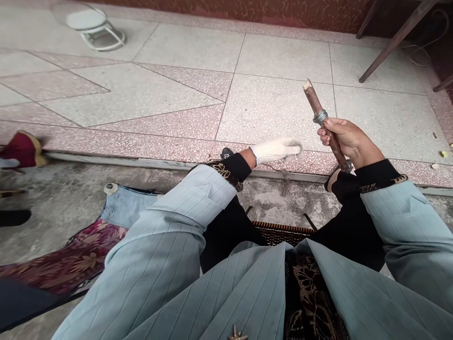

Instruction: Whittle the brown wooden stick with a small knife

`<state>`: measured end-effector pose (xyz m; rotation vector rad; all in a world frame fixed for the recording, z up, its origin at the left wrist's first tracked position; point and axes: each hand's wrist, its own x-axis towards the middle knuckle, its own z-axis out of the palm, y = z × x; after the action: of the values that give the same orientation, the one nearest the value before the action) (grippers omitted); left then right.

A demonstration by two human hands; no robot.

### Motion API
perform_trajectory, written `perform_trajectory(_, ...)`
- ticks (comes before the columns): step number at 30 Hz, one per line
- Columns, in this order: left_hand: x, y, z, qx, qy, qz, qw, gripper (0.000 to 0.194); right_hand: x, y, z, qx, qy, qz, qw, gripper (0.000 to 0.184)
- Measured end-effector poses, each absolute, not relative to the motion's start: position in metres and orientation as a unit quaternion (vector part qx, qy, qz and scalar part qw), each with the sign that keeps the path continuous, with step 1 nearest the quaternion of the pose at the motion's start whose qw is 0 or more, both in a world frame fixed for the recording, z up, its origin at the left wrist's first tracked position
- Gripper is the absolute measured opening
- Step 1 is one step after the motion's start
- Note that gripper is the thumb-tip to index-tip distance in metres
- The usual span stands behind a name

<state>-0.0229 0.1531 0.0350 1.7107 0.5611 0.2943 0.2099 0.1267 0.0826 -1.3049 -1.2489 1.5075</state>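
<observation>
- item one?
- stick [312, 98], brown, wire coil [320, 116] wound round it; tilted above the tiled floor [276, 108], fingers of the right hand [349, 138] closed on it.
- item two?
- left hand [276, 150], white-gloved, fingers curled; whether they grip anything, cannot tell.
- markings?
- pale emblem [227, 155] on the dark shoe [225, 150], too small to read.

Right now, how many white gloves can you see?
1. The white glove is on the left hand. The right hand is bare and grips a stick. More gloves could be hidden behind the sleeves or clothes.
</observation>
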Motion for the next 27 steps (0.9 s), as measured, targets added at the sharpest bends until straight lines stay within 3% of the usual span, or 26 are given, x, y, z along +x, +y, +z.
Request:
perform_trajectory(4,-0.022,0.153,0.032,0.762,0.239,0.110,0.592,0.029,0.213,0.132,0.077,-0.543,-0.501,0.563,0.371,0.036)
perform_trajectory(8,-0.025,0.150,0.044,0.796,0.260,0.075,0.542,0.025,0.220,0.137,0.067,-0.613,-0.554,0.462,0.323,0.037)
perform_trajectory(13,-0.029,0.140,0.053,0.815,0.295,0.054,0.496,0.013,0.214,0.137,0.059,-0.683,-0.679,0.256,0.081,0.030)
perform_trajectory(16,-0.029,0.141,0.050,0.822,0.294,0.057,0.484,0.012,0.205,0.136,0.055,-0.652,-0.727,0.208,-0.055,0.028)
perform_trajectory(19,-0.028,0.147,0.044,0.826,0.288,0.054,0.482,0.013,0.196,0.133,0.055,-0.597,-0.748,0.245,-0.154,0.024)
perform_trajectory(23,-0.031,0.155,0.039,0.807,0.293,0.048,0.510,0.019,0.194,0.125,0.068,-0.451,-0.750,0.443,-0.194,0.020)
perform_trajectory(25,-0.033,0.156,0.041,0.789,0.294,0.056,0.537,0.021,0.198,0.121,0.078,-0.378,-0.733,0.544,-0.156,0.028)
perform_trajectory(27,-0.034,0.155,0.045,0.764,0.273,0.079,0.579,0.022,0.204,0.118,0.087,-0.365,-0.712,0.598,-0.043,0.034)
